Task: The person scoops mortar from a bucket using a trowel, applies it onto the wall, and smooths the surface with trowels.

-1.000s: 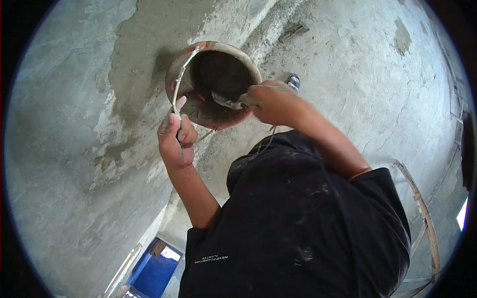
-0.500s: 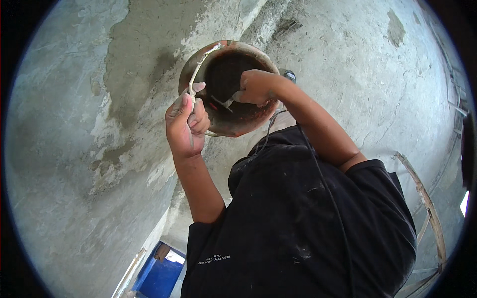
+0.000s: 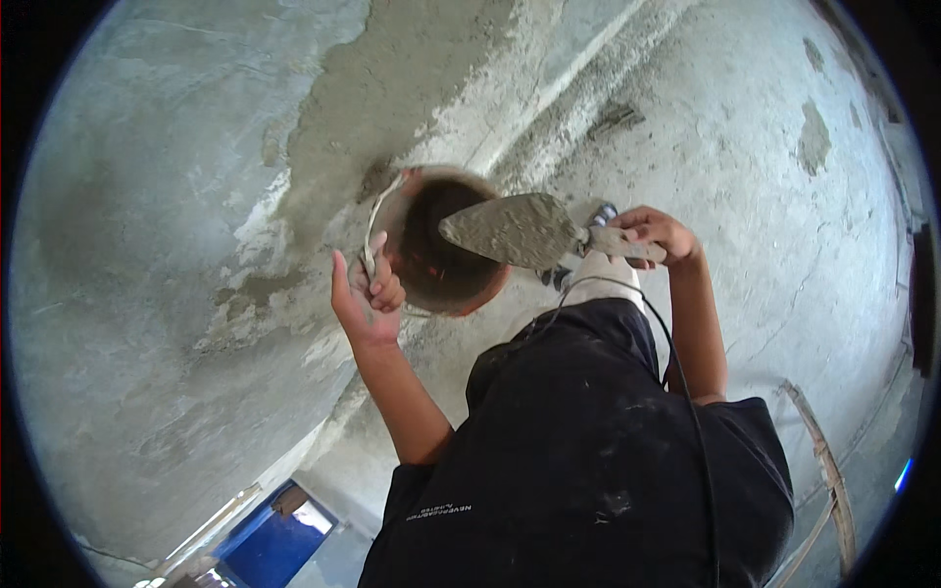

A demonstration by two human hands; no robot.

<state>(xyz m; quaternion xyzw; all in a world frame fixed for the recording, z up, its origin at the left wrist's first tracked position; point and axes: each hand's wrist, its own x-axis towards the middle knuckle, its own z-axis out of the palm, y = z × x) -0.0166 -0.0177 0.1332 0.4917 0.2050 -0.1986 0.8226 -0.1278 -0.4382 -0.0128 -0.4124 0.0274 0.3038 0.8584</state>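
Nearest, on the body side of the orange bucket (image 3: 400, 235) (our ref. pt.), we see a black shirt (image 3: 588, 470) w/ pale smears and a dark cable (image 3: 706, 441) running over it. Our L hand (image 3: 371, 294) is at the bucket's L rim: thumb spread wide, index finger out, other fingers part-curled by the pale bucket handle (image 3: 373, 218); how firmly that's held, if at all, we can't tell. Our R hand (image 3: 655, 238), R of the bucket, is wrapped round the grip of a trowel (image 3: 534, 235). Its blade, coated w/ grey mortar (image 3: 500, 227), points L, tip over the bucket's dark mouth. Past the bucket's R rim, partly behind the trowel, we note a shoe (image 3: 603, 213); grey floor (image 3: 765, 225) extends farther R. L of the bucket is a grey wall (image 3: 176, 235), w/ a darker patch (image 3: 392, 78) above the bucket. Well away on the bucket's body side: a wooden pole (image 3: 826, 461) (R) and a blue panel (image 3: 279, 539) (L).
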